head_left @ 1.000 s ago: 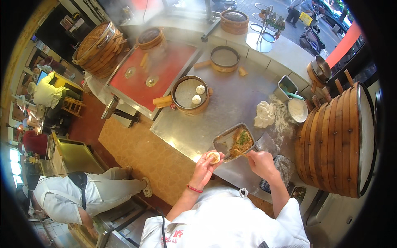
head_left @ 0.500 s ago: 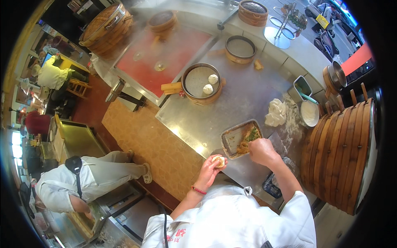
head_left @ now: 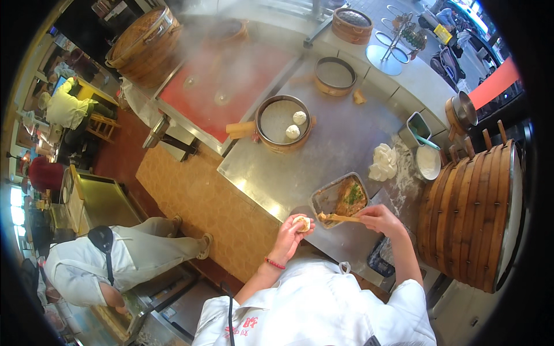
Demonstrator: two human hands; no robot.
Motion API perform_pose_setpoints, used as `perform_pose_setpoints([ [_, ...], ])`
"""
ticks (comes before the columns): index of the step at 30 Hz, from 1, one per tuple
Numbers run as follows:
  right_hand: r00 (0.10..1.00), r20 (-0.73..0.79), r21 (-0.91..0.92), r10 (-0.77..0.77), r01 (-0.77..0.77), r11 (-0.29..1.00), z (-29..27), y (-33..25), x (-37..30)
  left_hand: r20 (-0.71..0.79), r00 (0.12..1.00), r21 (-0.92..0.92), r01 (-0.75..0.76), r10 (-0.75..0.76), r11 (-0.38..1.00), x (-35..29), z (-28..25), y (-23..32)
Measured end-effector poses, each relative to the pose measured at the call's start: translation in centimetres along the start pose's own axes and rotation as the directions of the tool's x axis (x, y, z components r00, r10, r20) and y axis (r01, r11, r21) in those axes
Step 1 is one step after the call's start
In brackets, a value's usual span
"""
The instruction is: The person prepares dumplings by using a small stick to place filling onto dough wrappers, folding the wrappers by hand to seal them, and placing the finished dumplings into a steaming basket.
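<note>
Wrapper (head_left: 303,221) with filling (head_left: 303,225) sits cupped in the left hand (head_left: 287,237) at the near edge of the desk (head_left: 268,176); the right hand (head_left: 382,220) grasps a spatula (head_left: 345,218) by the tray's near rim (head_left: 326,227).

1. The wrapper (head_left: 303,221) is off-white; its centre is orange-brown.
2. The spatula (head_left: 346,218) is yellowish tan.
3. The tray (head_left: 313,203) is silver-grey; the filling (head_left: 350,199) is orange-brown with a green patch.
4. The buns (head_left: 292,132) are white; the steamer basket (head_left: 283,146) is tan.
5. The steam panel (head_left: 202,109) is red.
6. The floor (head_left: 196,187) is golden tan with a stone-like pattern.
7. The bracelet (head_left: 274,263) is red.
8. The uniform (head_left: 317,305) is white with red markings.
</note>
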State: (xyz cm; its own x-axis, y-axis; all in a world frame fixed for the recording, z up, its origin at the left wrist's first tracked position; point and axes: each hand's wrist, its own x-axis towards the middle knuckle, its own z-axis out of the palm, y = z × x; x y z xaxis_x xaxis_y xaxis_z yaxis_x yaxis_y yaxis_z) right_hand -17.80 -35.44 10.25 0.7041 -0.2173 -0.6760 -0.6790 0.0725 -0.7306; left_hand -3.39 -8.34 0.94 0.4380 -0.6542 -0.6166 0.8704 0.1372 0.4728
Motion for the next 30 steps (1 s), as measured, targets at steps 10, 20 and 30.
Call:
perform_pose_setpoints([
  [10,0.85,-0.41,0.005,-0.33,0.364,0.931,6.3,4.1,-4.7,0.117,0.992,-0.096,0.047,-0.035,0.994,3.3,3.7,-0.1],
  [20,0.545,-0.407,-0.628,-0.734,0.417,0.657,10.0,4.1,-5.0,0.129,0.988,0.009,-0.09,0.088,0.996,4.5,6.9,-0.5],
  [30,0.542,-0.531,-0.345,-0.651,0.564,0.75,9.8,2.2,-5.3,0.143,0.975,0.123,-0.189,0.171,0.974,2.9,6.8,0.8],
])
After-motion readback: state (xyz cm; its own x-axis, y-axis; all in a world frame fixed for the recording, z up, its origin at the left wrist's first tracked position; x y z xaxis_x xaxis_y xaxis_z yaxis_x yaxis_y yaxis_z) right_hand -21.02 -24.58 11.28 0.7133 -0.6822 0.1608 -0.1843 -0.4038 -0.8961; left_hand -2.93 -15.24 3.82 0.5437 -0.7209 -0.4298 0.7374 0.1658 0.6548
